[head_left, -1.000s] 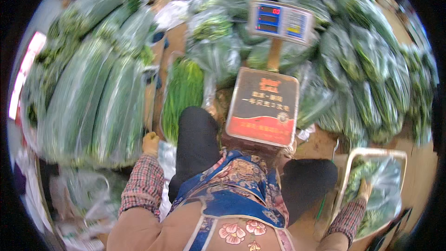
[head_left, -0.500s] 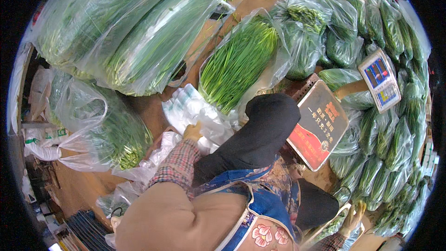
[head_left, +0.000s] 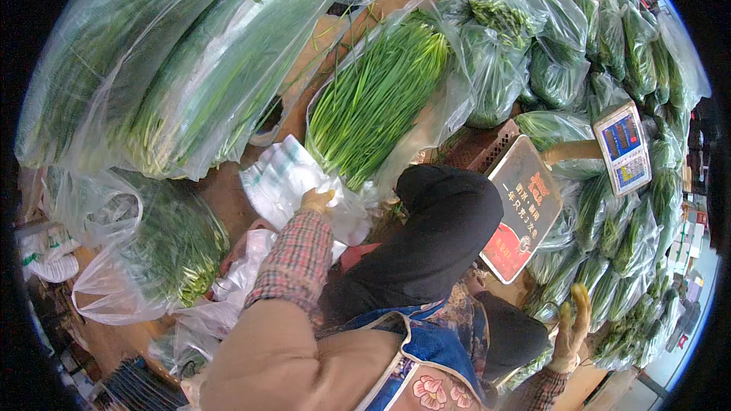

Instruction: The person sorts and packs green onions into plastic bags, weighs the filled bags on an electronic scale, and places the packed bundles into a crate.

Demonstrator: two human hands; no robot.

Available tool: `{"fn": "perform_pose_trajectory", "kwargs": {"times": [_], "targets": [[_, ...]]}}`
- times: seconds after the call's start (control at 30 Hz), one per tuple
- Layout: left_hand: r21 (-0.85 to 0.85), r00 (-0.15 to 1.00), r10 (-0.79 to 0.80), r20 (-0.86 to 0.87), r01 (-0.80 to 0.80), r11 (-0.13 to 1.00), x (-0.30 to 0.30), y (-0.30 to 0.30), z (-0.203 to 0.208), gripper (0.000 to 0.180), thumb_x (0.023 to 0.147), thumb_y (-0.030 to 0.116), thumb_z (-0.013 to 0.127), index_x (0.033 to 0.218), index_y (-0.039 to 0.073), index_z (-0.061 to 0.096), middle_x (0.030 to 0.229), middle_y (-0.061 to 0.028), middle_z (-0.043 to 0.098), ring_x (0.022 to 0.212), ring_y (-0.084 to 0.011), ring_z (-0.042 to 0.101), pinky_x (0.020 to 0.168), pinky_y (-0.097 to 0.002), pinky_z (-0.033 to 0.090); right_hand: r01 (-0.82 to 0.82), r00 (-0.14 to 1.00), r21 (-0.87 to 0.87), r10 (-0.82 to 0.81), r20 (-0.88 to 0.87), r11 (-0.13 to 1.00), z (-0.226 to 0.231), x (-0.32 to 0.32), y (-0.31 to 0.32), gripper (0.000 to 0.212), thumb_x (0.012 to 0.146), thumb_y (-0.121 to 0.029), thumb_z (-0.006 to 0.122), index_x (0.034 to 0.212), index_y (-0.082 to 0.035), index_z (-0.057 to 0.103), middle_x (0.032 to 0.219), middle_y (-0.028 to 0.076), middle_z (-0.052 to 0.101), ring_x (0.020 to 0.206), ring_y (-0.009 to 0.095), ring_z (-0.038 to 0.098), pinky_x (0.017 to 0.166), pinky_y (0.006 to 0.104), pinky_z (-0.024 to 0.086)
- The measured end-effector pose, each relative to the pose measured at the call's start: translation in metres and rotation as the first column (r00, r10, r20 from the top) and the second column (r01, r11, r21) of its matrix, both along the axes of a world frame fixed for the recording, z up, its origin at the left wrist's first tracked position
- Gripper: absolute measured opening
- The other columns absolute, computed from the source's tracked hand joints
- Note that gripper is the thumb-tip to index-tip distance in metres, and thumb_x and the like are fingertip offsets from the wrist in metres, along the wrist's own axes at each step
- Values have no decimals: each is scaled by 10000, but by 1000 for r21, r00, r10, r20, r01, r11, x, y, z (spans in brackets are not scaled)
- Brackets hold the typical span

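Note:
My left hand (head_left: 316, 199), in a yellowish glove, is closed on a thin white plastic bag from a crumpled stack of bags (head_left: 278, 179) in front of my bent knee. My right hand (head_left: 572, 327), gloved as well, is raised at the lower right. Its fingers are apart and nothing is in them. Just beyond the left hand, a large clear bag lies open around long green chives (head_left: 381, 99). A platform scale (head_left: 525, 209) with a lit display (head_left: 620, 148) stands beyond my knee, nearer the right hand.
Large clear sacks of long greens (head_left: 221, 53) lie at the upper left. A tied-handle bag of greens (head_left: 171, 236) sits at the left. Many small filled bags (head_left: 601, 221) are piled along the right. A brown crate (head_left: 483, 148) stands beside the scale.
My right hand has risen and moved up, its fingers now spread upright. My left hand stays on the white bags, shifted slightly. The view has turned a little.

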State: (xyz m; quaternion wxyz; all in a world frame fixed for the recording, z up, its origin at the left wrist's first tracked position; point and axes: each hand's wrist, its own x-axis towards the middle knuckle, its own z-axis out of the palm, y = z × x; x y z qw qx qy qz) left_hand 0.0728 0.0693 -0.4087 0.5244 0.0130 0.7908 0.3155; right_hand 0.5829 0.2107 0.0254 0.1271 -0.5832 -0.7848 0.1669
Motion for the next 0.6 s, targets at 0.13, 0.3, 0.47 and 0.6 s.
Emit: {"fn": "perform_pose_trajectory", "kwargs": {"times": [0.13, 0.3, 0.47, 0.6], "targets": [[309, 972, -215, 98, 175, 935, 5, 15, 126, 499, 807, 227, 669, 1218, -25, 537, 1048, -107, 643, 962, -204, 617, 863, -317, 476, -6, 891, -298, -130, -435, 955, 4, -129, 16, 401, 886, -138, 567, 1259, 3, 529, 1239, 136, 571, 1140, 242, 534, 995, 346, 386], [580, 868, -2, 497, -331, 744, 1, -42, 223, 464, 801, 107, 643, 1238, 4, 526, 1106, -82, 622, 1002, -201, 605, 864, -340, 485, -590, 799, -512, 362, -480, 624, -87, -306, -17, 935, 746, -219, 778, 1446, 9, 203, 1430, 184, 376, 1326, 275, 347, 1078, 358, 295], [604, 859, 103, 502, -433, 669, 40, -69, 293, 533, 766, 92, 655, 1265, -2, 495, 1171, -88, 593, 1057, -212, 583, 929, -351, 453, -741, 663, -536, 567, -489, 405, -142, -362, -86, 1095, 714, -345, 765, 1402, 125, 53, 1178, 404, 468, 1113, 417, 531, 933, 408, 431], [642, 839, 113, 533, -488, 591, 39, -77, 305, 545, 748, 125, 675, 1243, -25, 504, 1146, -100, 605, 1035, -226, 594, 929, -349, 455, -695, 681, -674, 532, -503, 252, -139, -361, -77, 941, 755, -284, 730, 1445, 7, 161, 1159, 266, 562, 1060, 329, 571, 896, 338, 441]]}}
